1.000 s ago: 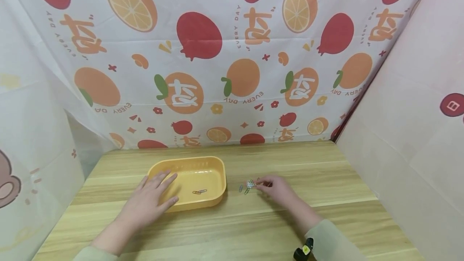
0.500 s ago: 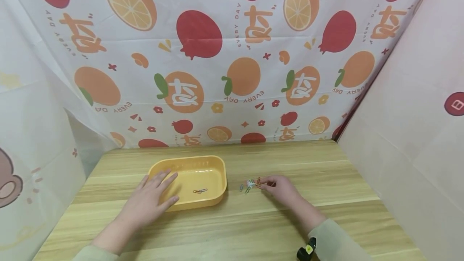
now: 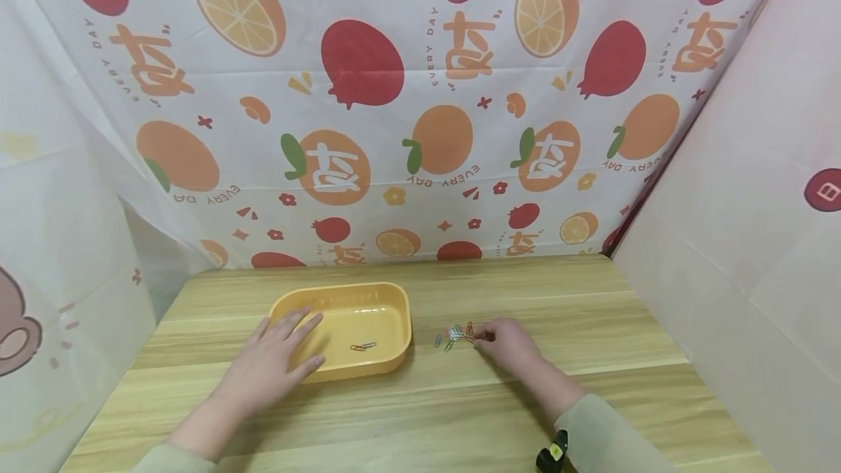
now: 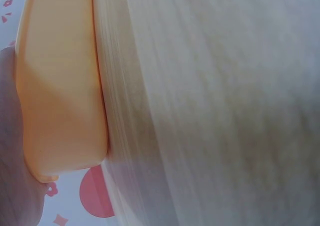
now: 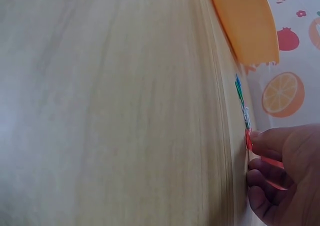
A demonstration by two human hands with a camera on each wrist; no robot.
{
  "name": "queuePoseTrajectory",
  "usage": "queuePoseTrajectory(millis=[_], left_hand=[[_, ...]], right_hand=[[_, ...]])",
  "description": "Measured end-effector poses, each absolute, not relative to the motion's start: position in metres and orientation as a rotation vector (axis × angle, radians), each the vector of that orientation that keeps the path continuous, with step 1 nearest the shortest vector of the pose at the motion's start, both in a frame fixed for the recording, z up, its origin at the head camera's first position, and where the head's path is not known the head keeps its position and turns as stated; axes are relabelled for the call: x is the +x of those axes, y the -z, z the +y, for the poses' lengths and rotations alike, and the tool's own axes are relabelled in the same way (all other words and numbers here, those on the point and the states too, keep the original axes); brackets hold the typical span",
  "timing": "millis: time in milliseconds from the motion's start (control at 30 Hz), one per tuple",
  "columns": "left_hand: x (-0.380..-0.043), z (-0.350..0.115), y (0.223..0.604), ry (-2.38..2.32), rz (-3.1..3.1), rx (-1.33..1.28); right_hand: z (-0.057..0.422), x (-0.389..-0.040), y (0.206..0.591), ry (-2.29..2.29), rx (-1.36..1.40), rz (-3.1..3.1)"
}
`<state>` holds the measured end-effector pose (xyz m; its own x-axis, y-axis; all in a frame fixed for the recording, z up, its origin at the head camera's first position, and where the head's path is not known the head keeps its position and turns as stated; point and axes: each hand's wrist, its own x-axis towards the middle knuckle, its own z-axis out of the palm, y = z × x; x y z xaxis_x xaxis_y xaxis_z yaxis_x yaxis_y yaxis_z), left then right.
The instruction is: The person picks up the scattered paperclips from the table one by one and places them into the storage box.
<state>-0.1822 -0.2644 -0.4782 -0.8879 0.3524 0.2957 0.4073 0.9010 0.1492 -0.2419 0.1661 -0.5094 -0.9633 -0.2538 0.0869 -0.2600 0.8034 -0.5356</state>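
My left hand (image 3: 266, 363) lies spread over the left end of a yellow plastic tray (image 3: 388, 365), fingers straight across its rim. Inside it are two paper clips (image 3: 358, 347), one orange-red and one bluish. To the right of the tray a small pile of coloured paper clips (image 3: 455, 333) lies on the table. My right hand (image 3: 515, 347) is at the pile's right edge, thumb and forefinger pinching a red paper clip (image 5: 248, 139); the remaining fingers are curled. White, green and blue clips stretch away from those fingertips in the right wrist view.
The wooden table (image 3: 420, 422) ends at a fruit-printed cloth (image 3: 368, 225) behind, with pale cloth walls at both sides. A blue clip (image 3: 438, 340) lies between tray and pile. A black strap device (image 3: 552, 452) sits at the right wrist.
My right hand has drawn back slightly to the right, uncovering orange-red clips at the pile's right side. The left hand and tray stay in place.
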Motion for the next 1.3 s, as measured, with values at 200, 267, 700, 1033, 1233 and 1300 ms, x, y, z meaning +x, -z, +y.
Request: queuePoseTrajectory(millis=[200,267,700,1033,1233,1300], left_hand=[[-0.1811,-0.2642,0.4779,0.292,-2.772,-0.576],[-0.1808,-0.264,0.478,0.297,-2.774,-0.574],[-0.1816,-0.2633,0.4765,0.315,-2.822,-0.561],[-0.1822,-0.2648,0.4793,0.318,-2.821,-0.562],[-0.1815,-0.2649,0.4794,0.321,-2.806,-0.564],[-0.1812,-0.265,0.4789,0.324,-2.794,-0.571]], right_hand=[[0.1621,-0.2407,0.5078,-0.833,0.446,-2.963],[0.1611,-0.2403,0.508,-0.805,0.451,-2.964],[0.161,-0.2399,0.5092,-0.802,0.402,-2.978],[0.1605,-0.241,0.5074,-0.833,0.448,-2.977],[0.1615,-0.2418,0.5093,-0.831,0.469,-2.989],[0.1614,-0.2416,0.5096,-0.798,0.489,-2.99]])
